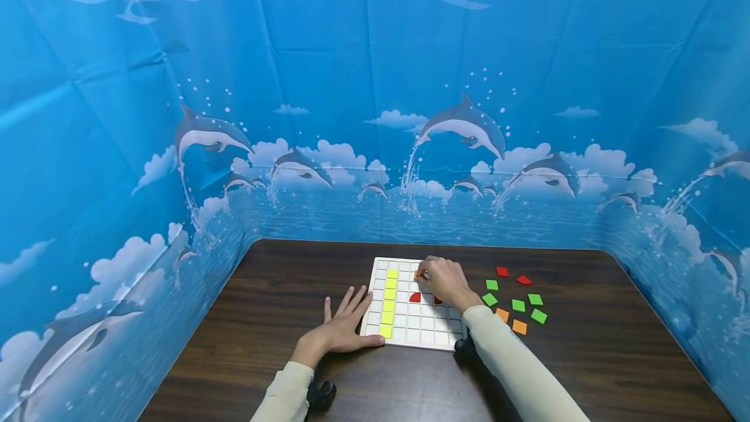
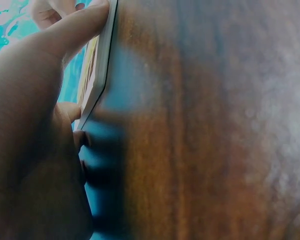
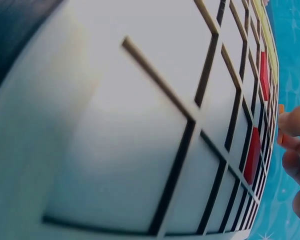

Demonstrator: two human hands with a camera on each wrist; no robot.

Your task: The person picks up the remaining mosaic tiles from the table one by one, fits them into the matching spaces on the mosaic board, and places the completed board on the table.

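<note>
A white grid board (image 1: 413, 324) lies on the table, with a column of several yellow square tiles (image 1: 389, 294) along its left part. Two red pieces (image 1: 415, 297) sit in cells near the middle, the right one partly hidden by the forearm. Over the board's far half, my right hand (image 1: 446, 281) pinches an orange tile (image 3: 280, 137) between thumb and fingertips. My left hand (image 1: 340, 331) rests at the board's left side, fingers spread and straight. Its thumb lies at the near left corner, against the board's edge in the left wrist view.
Right of the board lie loose tiles: several green squares (image 1: 518, 305), two orange squares (image 1: 519, 327), a red square (image 1: 502, 271) and a red round-edged piece (image 1: 523, 280). A blue dolphin-print curtain (image 1: 375, 83) surrounds the dark wooden table (image 1: 234, 344).
</note>
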